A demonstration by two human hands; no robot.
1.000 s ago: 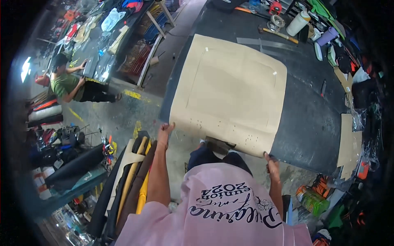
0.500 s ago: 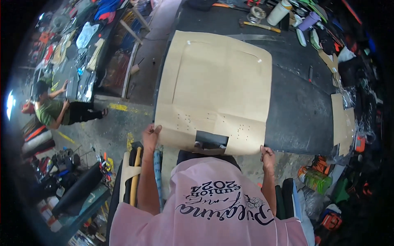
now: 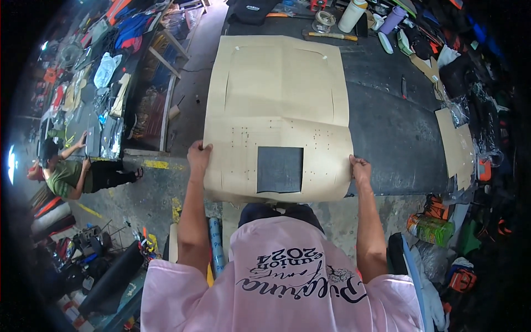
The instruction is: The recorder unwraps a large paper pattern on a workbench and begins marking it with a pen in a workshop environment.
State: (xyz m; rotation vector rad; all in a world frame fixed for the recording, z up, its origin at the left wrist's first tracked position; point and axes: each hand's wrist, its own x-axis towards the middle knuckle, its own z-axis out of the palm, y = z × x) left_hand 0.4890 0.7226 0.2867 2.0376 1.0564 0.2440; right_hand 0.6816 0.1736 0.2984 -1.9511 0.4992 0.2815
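Observation:
A large tan paperboard sheet (image 3: 279,88) lies on a dark-topped table (image 3: 401,157) in front of me. It has long slits, groups of small holes and a rectangular cutout near its close edge; dark surface shows through the cutout. My left hand (image 3: 199,156) pinches the sheet's left edge between thumb and fingers. At the right edge, my right hand (image 3: 360,168) is closed on the sheet in a similar pinch. The near part of the sheet curves slightly at the table's front edge.
On the far side of the table are a hammer (image 3: 332,36), a pale bottle (image 3: 352,15), a purple bottle (image 3: 392,20) and a tape roll (image 3: 323,22). Cardboard pieces (image 3: 456,144) lie at the right end. Another person (image 3: 67,174) stands by a cluttered table at left.
Both hands have moved away from me, holding the sheet's edges. Its near part, bent downward before, now lies flatter, so the cutout shows taller. The view has shifted a little.

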